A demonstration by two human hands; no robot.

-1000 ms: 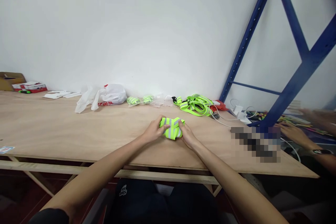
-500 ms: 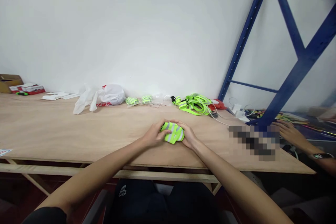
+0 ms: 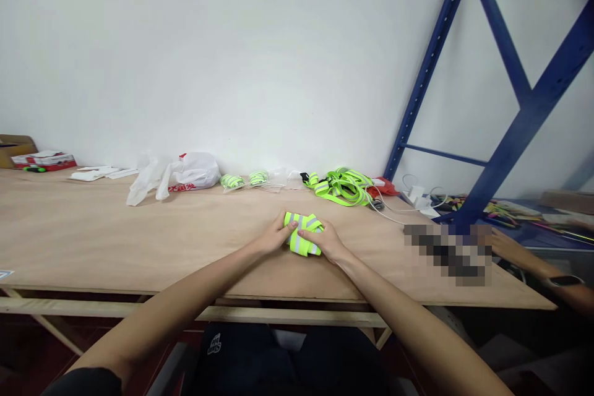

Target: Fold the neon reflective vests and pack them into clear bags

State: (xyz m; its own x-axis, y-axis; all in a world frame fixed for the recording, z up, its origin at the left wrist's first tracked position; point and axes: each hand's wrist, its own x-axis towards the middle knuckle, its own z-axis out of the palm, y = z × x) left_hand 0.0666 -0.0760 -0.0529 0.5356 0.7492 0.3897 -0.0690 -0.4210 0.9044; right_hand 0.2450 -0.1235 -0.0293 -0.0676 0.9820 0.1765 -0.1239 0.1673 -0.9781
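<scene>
A folded bundle of neon yellow-green reflective strap [image 3: 302, 241] with silver-grey stripes is held just above the wooden table [image 3: 195, 229]. My left hand [image 3: 277, 236] grips its left side, thumb across the front. On the right side my right hand [image 3: 327, 240] holds it, with its thumb pressed on the face of the bundle. The fingers behind the bundle are hidden. Farther back lies a loose heap of the same strap [image 3: 346, 187] with a black buckle [image 3: 305, 177].
Along the wall are a white plastic bag [image 3: 197, 170], small strap bundles in clear packets [image 3: 232, 181], white papers [image 3: 95, 173] and a red-white box [image 3: 44, 161]. A blue metal rack [image 3: 505, 130] stands at the right. Another person's arm [image 3: 529, 260] reaches in beside it.
My right thumb has come round onto the front of the strap bundle, and the bundle has turned a little in my hands. The camera view has shifted slightly.
</scene>
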